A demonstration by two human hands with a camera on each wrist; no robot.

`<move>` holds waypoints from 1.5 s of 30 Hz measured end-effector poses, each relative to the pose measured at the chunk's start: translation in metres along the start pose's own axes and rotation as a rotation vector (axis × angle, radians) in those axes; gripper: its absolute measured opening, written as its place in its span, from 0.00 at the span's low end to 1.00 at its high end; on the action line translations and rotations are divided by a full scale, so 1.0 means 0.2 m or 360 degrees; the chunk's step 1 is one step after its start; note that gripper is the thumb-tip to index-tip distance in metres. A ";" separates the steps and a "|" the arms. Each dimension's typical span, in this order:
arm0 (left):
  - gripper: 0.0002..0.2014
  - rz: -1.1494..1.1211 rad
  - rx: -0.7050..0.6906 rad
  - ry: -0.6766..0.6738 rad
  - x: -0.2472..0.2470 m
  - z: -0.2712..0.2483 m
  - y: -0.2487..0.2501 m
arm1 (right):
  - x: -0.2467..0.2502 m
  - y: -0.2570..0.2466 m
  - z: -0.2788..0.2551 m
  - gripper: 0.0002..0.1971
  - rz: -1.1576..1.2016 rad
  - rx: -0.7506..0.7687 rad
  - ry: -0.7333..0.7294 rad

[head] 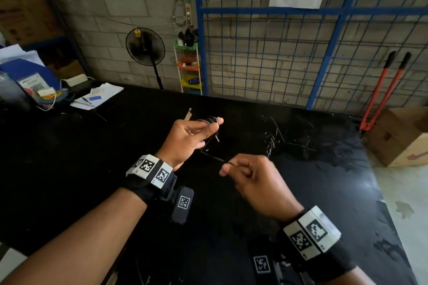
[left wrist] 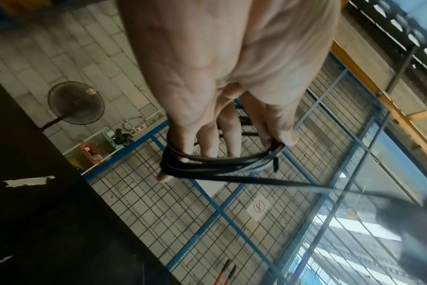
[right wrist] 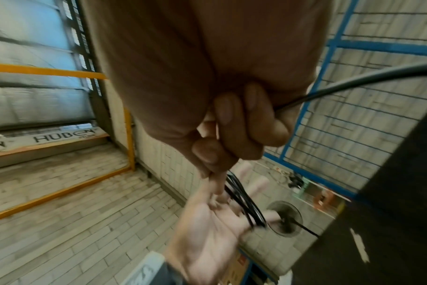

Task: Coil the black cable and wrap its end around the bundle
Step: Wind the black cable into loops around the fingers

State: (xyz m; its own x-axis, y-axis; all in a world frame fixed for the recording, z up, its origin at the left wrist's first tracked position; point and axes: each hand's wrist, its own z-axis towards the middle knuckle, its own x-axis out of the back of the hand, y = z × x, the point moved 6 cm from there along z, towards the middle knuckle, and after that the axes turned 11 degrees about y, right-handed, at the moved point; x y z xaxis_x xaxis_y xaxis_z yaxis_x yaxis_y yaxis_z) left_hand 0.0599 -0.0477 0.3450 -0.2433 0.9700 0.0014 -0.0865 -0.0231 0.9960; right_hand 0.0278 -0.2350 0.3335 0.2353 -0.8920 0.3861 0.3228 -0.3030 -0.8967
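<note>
Above the black bench (head: 301, 127), the left hand (head: 187, 139) is holding the coiled black cable (left wrist: 215, 164), several loops looped around its spread fingers and pinned between thumb and fingertip at about twelve o'clock from the wrist. The right hand (head: 252, 178) is sitting at roughly four o'clock from the left, fingers curled and pinching the free run of cable (right wrist: 354, 83), which is stretching from the bundle toward it. In the head view the thin cable is nearly vanishing against the dark bench, so how much slack is trailing behind the right hand is hard to say. The coiling looks largely done, and the step in hand seems to be bringing the tail around for wrapping. To do it well, the left hand should be keeping the loops stacked flat and firmly pinned while the right is feeding the tail under light, even tension, crossing the bundle square at its middle so the turns are lying side by side instead of slipping toward one end.
</note>
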 end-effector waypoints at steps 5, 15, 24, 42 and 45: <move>0.12 0.0190 0.0074 -0.0284 -0.05 -0.07 -0.09 | 0.21 -0.14 0.09 0.07 -0.0233 0.0247 0.0216; 0.22 0.0202 0.0213 -0.0648 -0.14 -0.18 -0.10 | 0.28 -0.14 0.15 0.06 -0.0224 0.0297 0.0268; 0.16 0.0253 0.0325 -0.0604 -0.14 -0.20 -0.10 | 0.25 -0.17 0.11 0.05 -0.0085 0.0426 0.0098; 0.22 -0.0748 0.0459 -0.1132 -0.25 -0.27 0.14 | 0.10 0.28 0.16 0.13 0.1003 -0.0142 0.0064; 0.21 -0.0955 0.0397 -0.0956 -0.24 -0.19 0.20 | -0.04 0.38 0.10 0.10 0.1005 -0.0300 0.0078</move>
State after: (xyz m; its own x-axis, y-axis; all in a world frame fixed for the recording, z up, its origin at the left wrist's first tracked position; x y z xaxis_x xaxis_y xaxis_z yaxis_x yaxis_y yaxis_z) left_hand 0.0309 -0.1048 0.3817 0.3298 0.7667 -0.5508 0.1940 0.5160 0.8343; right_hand 0.0681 -0.2443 0.2657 0.2833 -0.9303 -0.2330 -0.0308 0.2340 -0.9718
